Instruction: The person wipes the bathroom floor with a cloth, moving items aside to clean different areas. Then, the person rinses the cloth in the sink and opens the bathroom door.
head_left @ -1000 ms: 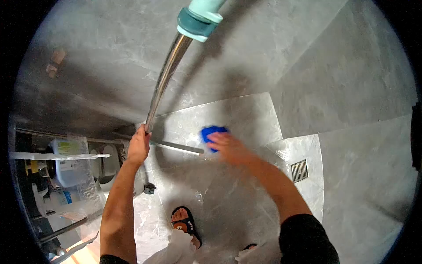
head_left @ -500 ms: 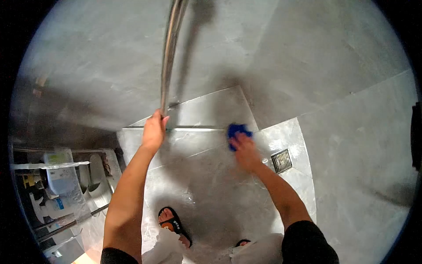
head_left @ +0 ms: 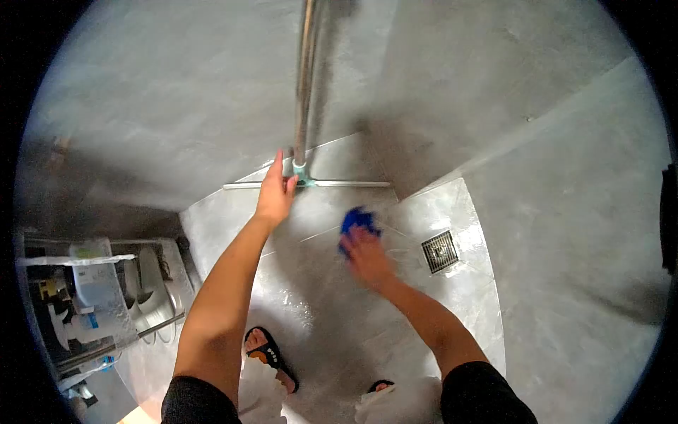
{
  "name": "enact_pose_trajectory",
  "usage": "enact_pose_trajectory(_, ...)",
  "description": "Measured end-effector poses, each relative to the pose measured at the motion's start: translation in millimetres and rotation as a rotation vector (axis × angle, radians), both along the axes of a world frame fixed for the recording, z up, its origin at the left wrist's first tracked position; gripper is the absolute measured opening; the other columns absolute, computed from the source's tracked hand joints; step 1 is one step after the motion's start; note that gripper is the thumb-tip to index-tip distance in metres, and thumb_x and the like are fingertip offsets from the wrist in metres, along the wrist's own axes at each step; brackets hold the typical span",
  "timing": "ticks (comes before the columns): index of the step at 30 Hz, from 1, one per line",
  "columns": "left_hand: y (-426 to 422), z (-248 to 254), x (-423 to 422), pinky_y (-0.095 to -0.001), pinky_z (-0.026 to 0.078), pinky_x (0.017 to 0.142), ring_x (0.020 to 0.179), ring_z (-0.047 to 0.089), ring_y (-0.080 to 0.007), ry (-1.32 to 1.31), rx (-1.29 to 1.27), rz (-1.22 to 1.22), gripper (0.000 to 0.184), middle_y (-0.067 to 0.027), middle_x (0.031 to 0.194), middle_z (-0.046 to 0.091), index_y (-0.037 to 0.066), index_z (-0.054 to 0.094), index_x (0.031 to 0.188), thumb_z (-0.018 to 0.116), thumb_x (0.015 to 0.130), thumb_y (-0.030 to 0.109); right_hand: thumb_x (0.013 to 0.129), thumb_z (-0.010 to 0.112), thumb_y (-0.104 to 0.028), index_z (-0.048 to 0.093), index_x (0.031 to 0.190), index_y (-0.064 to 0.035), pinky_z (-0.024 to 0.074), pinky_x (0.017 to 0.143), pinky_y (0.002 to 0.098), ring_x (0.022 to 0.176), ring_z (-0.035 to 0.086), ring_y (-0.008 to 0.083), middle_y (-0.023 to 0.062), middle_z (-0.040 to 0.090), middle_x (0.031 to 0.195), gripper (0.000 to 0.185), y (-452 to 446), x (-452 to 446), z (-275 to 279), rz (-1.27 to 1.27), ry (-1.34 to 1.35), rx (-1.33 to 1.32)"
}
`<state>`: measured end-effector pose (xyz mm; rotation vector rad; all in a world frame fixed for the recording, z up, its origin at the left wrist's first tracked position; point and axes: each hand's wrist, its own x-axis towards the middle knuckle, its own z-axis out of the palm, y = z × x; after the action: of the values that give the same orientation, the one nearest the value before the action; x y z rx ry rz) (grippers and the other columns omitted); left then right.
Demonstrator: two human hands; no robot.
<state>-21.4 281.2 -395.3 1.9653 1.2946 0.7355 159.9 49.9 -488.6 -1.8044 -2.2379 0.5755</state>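
Observation:
A squeegee with a metal pole (head_left: pixel 304 85) stands against the grey wall, its wide blade (head_left: pixel 353 184) low by the floor and its joint teal. Just left of that joint is my left hand (head_left: pixel 276 194), its fingers apart and no longer wrapped round the pole. My right hand (head_left: pixel 367 258) holds a dark blue cloth (head_left: pixel 359 226) over the floor, below the blade; the cloth is a little blurred.
A square metal drain (head_left: pixel 440 252) lies in the floor at the right. On the left, a rack (head_left: pixel 152 328) holds bottles and pale slippers. My sandalled feet (head_left: pixel 272 357) are at the bottom. Grey walls rise behind and to the right.
The squeegee has become upright against the wall, and my left hand has let go of its pole. My right hand moved right with the cloth, then slightly back left and down.

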Motion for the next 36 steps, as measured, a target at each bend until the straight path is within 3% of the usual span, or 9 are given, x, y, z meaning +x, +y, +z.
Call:
enact_pose_trajectory(3, -39.7, 3.2, -58.8, -0.0377, 0.054, 0.078, 0.09, 0.067, -0.0296, 0.15, -0.077, -0.111, 0.063, -0.0225, 0.141, 0.047, 0.009, 0.03, 0.15, 0.058, 0.094, 0.005, 0.092, 0.057, -0.028, 0.043, 0.144, -0.0192, 0.0204, 0.118, 0.0506, 0.144, 0.027, 0.0314, 0.012, 0.03, 0.156, 0.055, -8.1, -30.2, 1.8, 0.413, 0.091, -0.017)
enact_pose_trajectory(4, -59.0, 11.2, -80.1, -0.0392, 0.052, 0.08, 0.089, 0.065, -0.0332, 0.173, -0.114, -0.147, 0.061, -0.0229, 0.125, 0.054, 0.006, 0.034, 0.148, 0.056, 0.091, 0.002, 0.089, 0.06, -0.026, 0.046, 0.142, -0.0196, 0.022, 0.117, 0.0514, 0.143, 0.03, 0.0318, 0.0114, 0.031, 0.156, 0.055, 2.5, -26.8, 0.6, 0.422, 0.065, 0.01)
enact_pose_trajectory(9, -154.8, 21.7, -202.4, -0.0441, 0.051, 0.086, 0.097, 0.063, -0.0399, 0.458, -0.362, -0.199, 0.054, -0.0234, 0.11, 0.064, 0.004, 0.044, 0.14, 0.055, 0.087, 0.001, 0.086, 0.064, -0.029, 0.041, 0.144, -0.0139, 0.0256, 0.113, 0.0541, 0.141, 0.031, 0.0357, 0.0169, 0.032, 0.153, 0.065, 58.7, -91.7, 13.1, -0.081, 0.031, 0.147)
enact_pose_trajectory(11, -185.1, 24.2, -232.6, -0.0435, 0.05, 0.093, 0.109, 0.06, -0.0406, 0.51, -0.408, -0.185, 0.053, -0.0237, 0.122, 0.061, 0.004, 0.044, 0.139, 0.055, 0.087, 0.003, 0.095, 0.053, -0.032, 0.036, 0.148, -0.0151, 0.016, 0.118, 0.0515, 0.146, 0.022, 0.0346, 0.0156, 0.025, 0.157, 0.059, 58.5, -132.7, 28.0, 0.429, -0.091, -0.069)
enact_pose_trajectory(15, -238.8, 38.7, -264.9, -0.043, 0.045, 0.103, 0.122, 0.052, -0.0398, 0.611, -0.465, -0.143, 0.055, -0.0214, 0.132, 0.055, 0.008, 0.043, 0.141, 0.058, 0.088, 0.01, 0.084, 0.065, -0.031, 0.052, 0.136, -0.0225, 0.0311, 0.111, 0.0521, 0.137, 0.04, 0.0281, 0.0111, 0.041, 0.149, 0.055, 59.1, -139.3, -3.1, 0.777, 0.051, 0.182)
enact_pose_trajectory(21, -270.1, 25.5, -279.5, -0.04, 0.041, 0.108, 0.126, 0.049, -0.0386, 0.437, -0.445, 0.093, 0.056, -0.0231, 0.137, 0.051, 0.006, 0.045, 0.14, 0.06, 0.086, 0.008, 0.092, 0.057, -0.028, 0.035, 0.149, -0.02, 0.0158, 0.117, 0.0546, 0.146, 0.02, 0.035, 0.0153, 0.02, 0.159, 0.062, 141.3, -194.4, -16.4, 0.078, 0.025, 0.084)
enact_pose_trajectory(25, -268.2, 29.4, -269.6, -0.0393, 0.041, 0.108, 0.126, 0.049, -0.0379, 0.222, -0.466, 0.166, 0.056, -0.022, 0.136, 0.052, 0.007, 0.045, 0.141, 0.06, 0.087, 0.005, 0.096, 0.048, -0.037, 0.028, 0.152, -0.0171, 0.0119, 0.118, 0.0542, 0.147, 0.015, 0.0376, 0.015, 0.016, 0.161, 0.063, 207.3, -267.3, -33.1, 0.187, 0.051, -0.061)
enact_pose_trajectory(31, -282.5, 16.4, -274.7, -0.0401, 0.042, 0.107, 0.125, 0.051, -0.0375, 0.134, -0.436, 0.222, 0.052, -0.0211, 0.134, 0.054, 0.008, 0.048, 0.139, 0.061, 0.089, 0.006, 0.093, 0.053, -0.037, 0.035, 0.149, -0.0181, 0.0164, 0.118, 0.0531, 0.147, 0.021, 0.0316, 0.0123, 0.023, 0.16, 0.062, 74.3, -254.3, -4.3, 1.021, 0.062, 0.077)
enact_pose_trajectory(36, -278.9, 34.7, -282.3, -0.0384, 0.044, 0.104, 0.122, 0.054, -0.0366, 0.131, -0.442, 0.238, 0.053, -0.0221, 0.13, 0.056, 0.007, 0.048, 0.138, 0.061, 0.087, 0.001, 0.093, 0.052, -0.031, 0.038, 0.148, -0.0177, 0.0212, 0.116, 0.0537, 0.145, 0.026, 0.0322, 0.0128, 0.026, 0.158, 0.058, 169.5, -287.0, -16.3, 0.562, -0.083, 0.18)
